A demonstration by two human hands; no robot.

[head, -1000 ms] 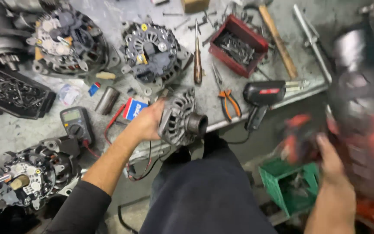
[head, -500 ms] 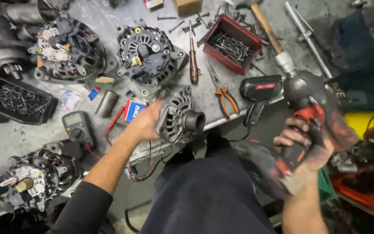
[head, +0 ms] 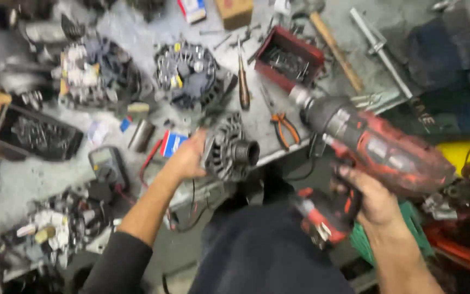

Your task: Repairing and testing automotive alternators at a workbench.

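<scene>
Grey metal workbench [head: 44, 179] fills the left and far side of the scene, strewn with parts; two more alternators [head: 191, 73] sit at its far side, a red tray [head: 289, 60] of small hardware to the right of them, orange-handled pliers [head: 284, 128] near the bench edge and a multimeter [head: 107, 163] toward the near left; the red and black impact driver [head: 371, 147] is the largest thing in hand, its nose pointing left toward the alternator [head: 229, 152] at the near edge of the bench, tip close to the pulley but apart from it; the right hand [head: 368, 198] is closed around the driver's grip; the left hand [head: 189, 158] is wrapped on the alternator's left side, steadying it; the step looks like lining the tool up with the pulley nut, and the next move would call for seating the nose squarely while the body is held firm.
</scene>
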